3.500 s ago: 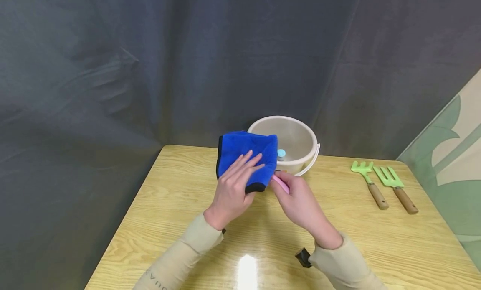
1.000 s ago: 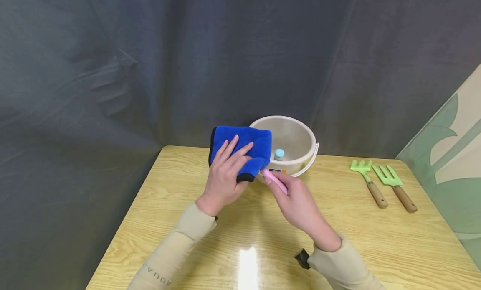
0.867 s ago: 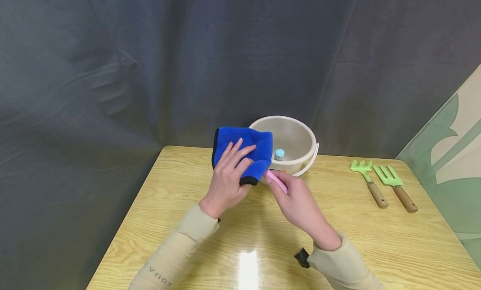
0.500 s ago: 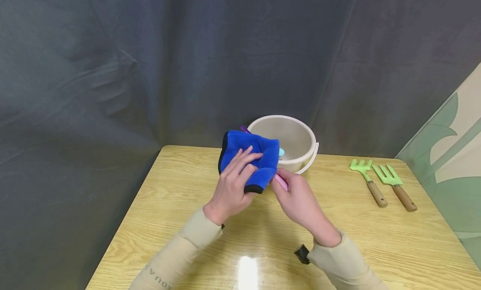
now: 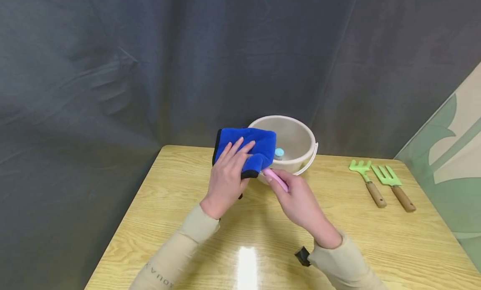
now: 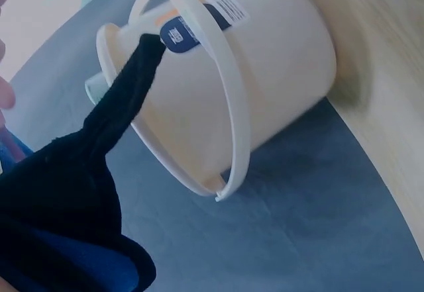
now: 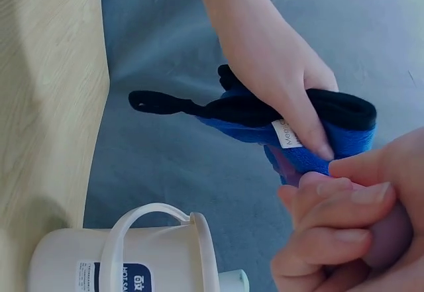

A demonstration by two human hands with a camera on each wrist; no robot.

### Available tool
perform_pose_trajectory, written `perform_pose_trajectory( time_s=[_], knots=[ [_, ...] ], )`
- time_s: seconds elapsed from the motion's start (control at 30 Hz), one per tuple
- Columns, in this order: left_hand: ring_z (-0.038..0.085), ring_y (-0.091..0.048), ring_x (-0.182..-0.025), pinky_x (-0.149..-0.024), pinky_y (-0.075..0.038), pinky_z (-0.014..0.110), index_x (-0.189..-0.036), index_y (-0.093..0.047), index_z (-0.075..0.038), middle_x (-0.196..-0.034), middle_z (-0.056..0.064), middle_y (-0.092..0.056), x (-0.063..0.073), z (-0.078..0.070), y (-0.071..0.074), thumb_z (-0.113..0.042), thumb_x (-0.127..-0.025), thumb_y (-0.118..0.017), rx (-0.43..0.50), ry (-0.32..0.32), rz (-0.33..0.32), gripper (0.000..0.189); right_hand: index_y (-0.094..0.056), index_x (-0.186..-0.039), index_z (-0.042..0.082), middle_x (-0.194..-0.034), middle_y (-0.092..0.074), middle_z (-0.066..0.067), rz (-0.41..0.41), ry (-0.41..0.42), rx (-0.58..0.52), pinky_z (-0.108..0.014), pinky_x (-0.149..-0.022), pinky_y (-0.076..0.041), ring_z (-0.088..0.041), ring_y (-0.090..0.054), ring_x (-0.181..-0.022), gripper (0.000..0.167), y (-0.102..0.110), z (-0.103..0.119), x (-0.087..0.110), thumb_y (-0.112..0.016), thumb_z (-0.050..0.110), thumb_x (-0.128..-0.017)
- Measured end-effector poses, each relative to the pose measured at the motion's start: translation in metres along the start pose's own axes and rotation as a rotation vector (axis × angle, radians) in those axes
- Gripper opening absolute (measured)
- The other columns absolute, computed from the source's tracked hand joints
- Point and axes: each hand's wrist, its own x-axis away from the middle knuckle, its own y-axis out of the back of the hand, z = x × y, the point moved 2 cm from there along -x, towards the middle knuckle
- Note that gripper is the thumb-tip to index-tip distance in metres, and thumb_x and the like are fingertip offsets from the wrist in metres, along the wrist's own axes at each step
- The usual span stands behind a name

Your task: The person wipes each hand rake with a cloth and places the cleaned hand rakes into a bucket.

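Note:
In the head view my left hand (image 5: 227,173) holds a blue cloth (image 5: 263,143) with black edging, fingers spread over its top. The right wrist view shows the left thumb (image 7: 311,126) gripping the cloth from the other side, near a white label (image 7: 286,134). My right hand (image 5: 297,196) grips a pink handle (image 5: 276,180), its fingers curled round it. The handle's front end runs into the folded cloth, which hides most of the tool. A narrow black strap (image 7: 162,102) sticks out from the cloth edge.
A cream bucket (image 5: 306,154) with a white handle (image 5: 310,162) stands behind the hands at the table's back edge. Inside it is something with a light-blue top (image 5: 279,152). At right lie a green hand rake (image 5: 370,185) and a green hand fork (image 5: 396,187), both wooden-handled.
Compared with half a second ago, the left hand and cloth have shifted up and left, and more of the pink handle shows. A purple tip behind the cloth is now nearly hidden.

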Motion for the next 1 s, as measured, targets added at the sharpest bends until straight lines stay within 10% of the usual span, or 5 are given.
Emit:
perform_pose_trajectory(
  time_s=[0.53,0.73,1.0],
  knots=[
    [0.030,-0.047,-0.138,-0.115,-0.034,0.042,-0.122,-0.058,0.009,-0.146,0.018,-0.054,-0.002,0.031,0.025,0.006,-0.080,-0.082,0.008,0.108,-0.139,0.048,-0.072,-0.123,0.004,-0.068,-0.050,0.003,0.065,-0.038,-0.045,-0.029,-0.050,-0.042,-0.012,-0.045,-0.056,0.028,-0.004,-0.005,0.008,-0.062,0.022,-0.103],
    [0.039,-0.068,-0.105,-0.085,-0.057,0.053,-0.126,-0.060,0.005,-0.122,0.019,-0.068,0.000,0.047,0.049,0.004,-0.090,-0.065,0.025,0.234,-0.358,0.037,-0.073,-0.121,0.007,-0.066,-0.047,0.005,0.080,-0.041,-0.050,-0.029,-0.051,-0.041,-0.010,-0.042,-0.055,0.027,-0.002,-0.009,0.012,-0.063,0.024,-0.103],
    [0.043,-0.067,-0.079,-0.066,-0.054,0.057,-0.106,-0.061,0.008,-0.096,0.023,-0.068,0.002,0.077,0.074,-0.016,-0.097,-0.054,-0.042,0.355,-0.583,0.027,-0.073,-0.119,0.007,-0.065,-0.047,0.003,0.080,-0.061,-0.063,-0.029,-0.049,-0.040,-0.010,-0.041,-0.054,0.028,0.002,-0.011,0.014,-0.061,0.027,-0.104]
  ],
)
